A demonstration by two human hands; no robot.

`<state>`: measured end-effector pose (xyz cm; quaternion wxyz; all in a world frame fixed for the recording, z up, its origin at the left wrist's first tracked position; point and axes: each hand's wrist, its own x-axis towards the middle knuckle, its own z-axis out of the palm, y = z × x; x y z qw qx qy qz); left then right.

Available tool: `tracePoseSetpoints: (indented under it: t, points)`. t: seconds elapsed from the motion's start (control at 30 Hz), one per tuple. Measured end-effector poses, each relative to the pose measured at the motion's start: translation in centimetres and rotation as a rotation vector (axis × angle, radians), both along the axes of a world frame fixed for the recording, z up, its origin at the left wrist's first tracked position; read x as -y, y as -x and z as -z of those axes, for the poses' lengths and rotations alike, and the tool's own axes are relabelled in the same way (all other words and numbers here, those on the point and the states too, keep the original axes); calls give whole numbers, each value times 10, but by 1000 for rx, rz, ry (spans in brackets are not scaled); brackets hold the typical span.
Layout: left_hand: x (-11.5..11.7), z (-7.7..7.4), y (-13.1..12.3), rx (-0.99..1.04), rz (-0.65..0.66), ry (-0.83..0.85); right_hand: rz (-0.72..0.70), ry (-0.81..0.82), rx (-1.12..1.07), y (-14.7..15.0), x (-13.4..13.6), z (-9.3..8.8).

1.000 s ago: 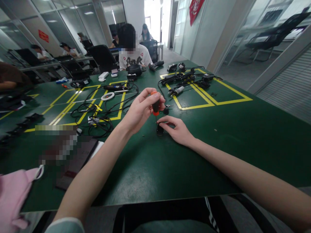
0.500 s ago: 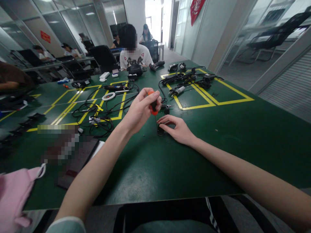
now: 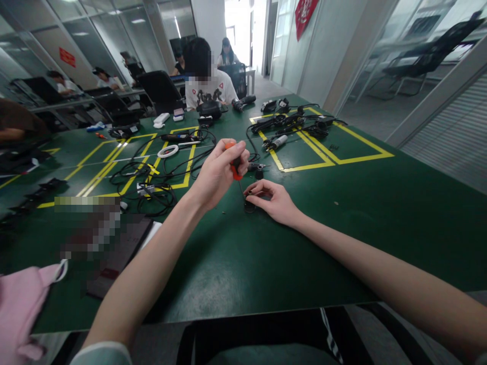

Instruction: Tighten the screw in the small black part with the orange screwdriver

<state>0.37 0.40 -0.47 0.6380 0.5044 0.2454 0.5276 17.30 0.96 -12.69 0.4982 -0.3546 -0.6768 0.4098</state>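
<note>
My left hand [image 3: 222, 170] is wrapped round the orange-and-black handle of a screwdriver [image 3: 236, 171]. Its thin shaft points down to a small dark round part [image 3: 249, 206] on the green table. My right hand [image 3: 274, 202] pinches that part between thumb and fingers, resting low at the tabletop. The screwdriver's tip meets the part near my right fingertips; the exact contact is too small to make out. Just behind stands another small black piece [image 3: 259, 173], partly hidden by my left hand.
Tangled black cables [image 3: 155, 200] and a white ring [image 3: 168, 151] lie to the left, near a dark notebook [image 3: 129, 248]. More cables and tools [image 3: 292, 124] lie inside yellow tape at the back right. A person [image 3: 213, 88] sits across the table [image 3: 342, 243].
My left hand and the screwdriver have shifted slightly left, and the shaft now leans a little more. My right hand keeps its pinch on the part. The whole view has moved slightly.
</note>
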Motion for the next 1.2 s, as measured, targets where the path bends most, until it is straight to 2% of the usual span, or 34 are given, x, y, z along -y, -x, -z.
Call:
tracePoseSetpoints:
  t: [0.1,0.23,0.37,0.47,0.7,0.9,1.2]
  points:
    - [1,-4,0,-10,-20,38,9,18,5,-1,-1,2]
    - [1,-8,2,-7,30,55,-16,4,52,-4,1,1]
    - [-1,-6,4,-23,47,34,-100,-8,171,-9,1,-1]
    - [0,-4,3,-39,52,16,-109,40,219,-12,0,0]
    - [2,-4,3,-68,57,-27,-113,61,226,-11,0,1]
    - [-1,-7,5,-42,66,21,-119,57,228,-12,-1,2]
    - [1,-1,4,-35,83,-29,-126,83,236,-12,0,1]
